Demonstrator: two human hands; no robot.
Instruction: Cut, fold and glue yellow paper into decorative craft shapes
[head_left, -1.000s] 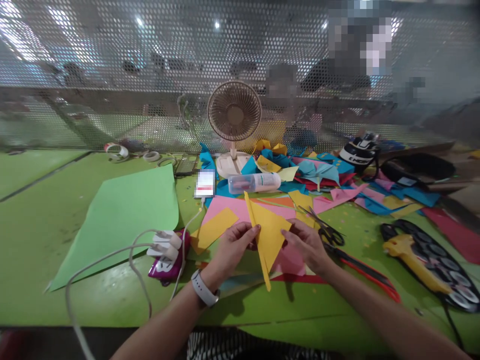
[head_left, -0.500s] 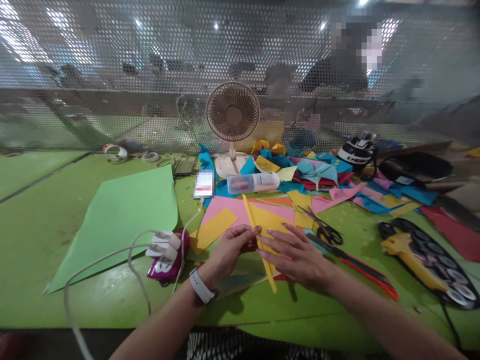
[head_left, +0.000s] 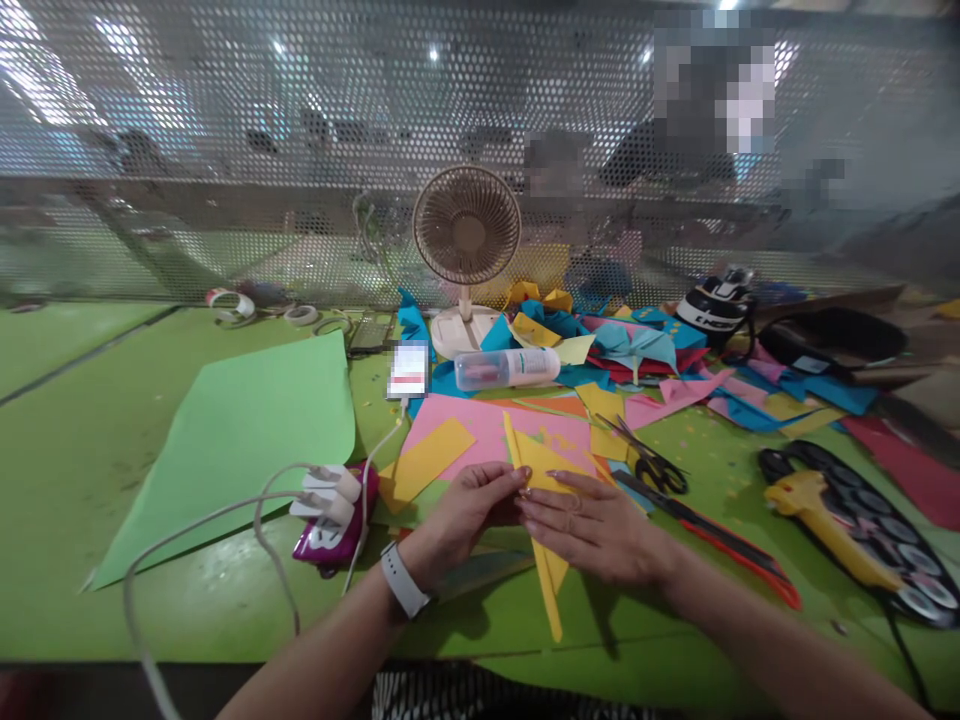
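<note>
A piece of yellow paper (head_left: 546, 560) with a narrow folded strip along its left edge is held above the table, tilted. My left hand (head_left: 472, 510), a white watch band on its wrist, is closed, pinching the strip between thumb and fingers. Across the sheet lies my right hand (head_left: 600, 525), fingers stretched and close together, their tips at the fold beside my left fingertips. Its thumb is hidden behind the paper. Under and beyond the hands are a pink sheet (head_left: 442, 415) and a loose yellow piece (head_left: 429, 462).
Black scissors (head_left: 656, 465) and a red-and-black cutter (head_left: 709, 535) lie right of my hands, near a yellow glue gun (head_left: 832, 525). Left are a plug adapter with cables (head_left: 326, 510) and a green sheet (head_left: 247, 430). A plastic bottle (head_left: 506, 368), paper scraps and a fan (head_left: 466, 225) stand behind.
The yellow paper has shifted slightly right and towards me, its lower end now nearer the table's front edge. Both hands moved a little with it, the right fingers drawing closer together.
</note>
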